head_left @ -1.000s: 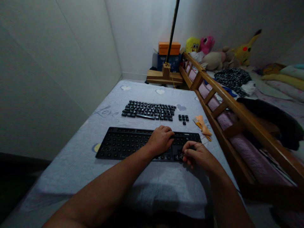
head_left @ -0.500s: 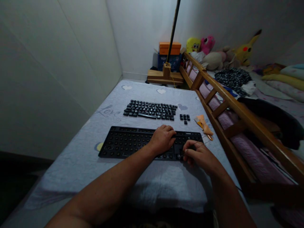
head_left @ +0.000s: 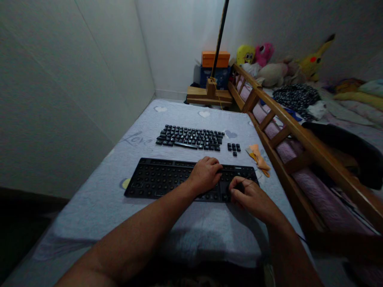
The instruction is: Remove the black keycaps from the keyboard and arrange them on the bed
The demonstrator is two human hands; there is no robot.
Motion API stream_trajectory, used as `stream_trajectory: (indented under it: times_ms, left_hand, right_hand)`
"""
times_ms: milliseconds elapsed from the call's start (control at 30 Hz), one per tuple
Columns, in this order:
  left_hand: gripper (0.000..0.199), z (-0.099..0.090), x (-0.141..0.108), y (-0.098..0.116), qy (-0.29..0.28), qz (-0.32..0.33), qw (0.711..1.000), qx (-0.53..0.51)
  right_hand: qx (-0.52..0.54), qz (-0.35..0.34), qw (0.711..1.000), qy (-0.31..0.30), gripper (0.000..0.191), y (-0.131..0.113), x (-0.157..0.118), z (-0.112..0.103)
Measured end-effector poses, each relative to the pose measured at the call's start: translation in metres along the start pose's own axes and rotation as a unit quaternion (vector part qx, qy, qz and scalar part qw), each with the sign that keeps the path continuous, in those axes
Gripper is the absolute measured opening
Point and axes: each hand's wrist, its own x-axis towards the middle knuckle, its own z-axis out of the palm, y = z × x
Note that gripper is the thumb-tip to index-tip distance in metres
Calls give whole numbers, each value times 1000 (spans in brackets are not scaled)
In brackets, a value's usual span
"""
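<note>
Heart-print cloth point(head_left: 101, 215), black keyboard point(head_left: 167, 179), loose keycaps point(head_left: 193, 139)

Head-worn view from just above the near end, facing forward and down over a patterned cloth point(head_left: 203, 221).

Dim light casts soft shadows across the sheet point(head_left: 101, 207), the lower left nearly black.

We had the keyboard point(head_left: 167, 179) on the table point(head_left: 89, 215), keycaps point(head_left: 191, 138) between it and the far edge, a railing point(head_left: 295, 124) along the right edge.
</note>
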Motion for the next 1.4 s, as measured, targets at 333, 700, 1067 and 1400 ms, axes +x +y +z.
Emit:
stream_trajectory:
  times_ms: [333, 700, 1067, 1400]
  left_hand:
    - [21, 1, -1, -1, 2, 0, 1000, -5]
    - [21, 2, -1, -3, 5, 5, 1000, -2]
    - [21, 1, -1, -2, 3, 4, 1000, -3]
    - [22, 0, 0, -1, 1, 3, 1000, -1]
  right_hand:
    - [23, 56, 997, -43, 5, -2, 11, -2]
    - [-98, -75, 991, 47, 8, 3, -11, 5]
    - [-87, -41, 995, 7, 10, 5, -4, -2]
    - [-48, -38, 998, -1, 16, 12, -1, 1]
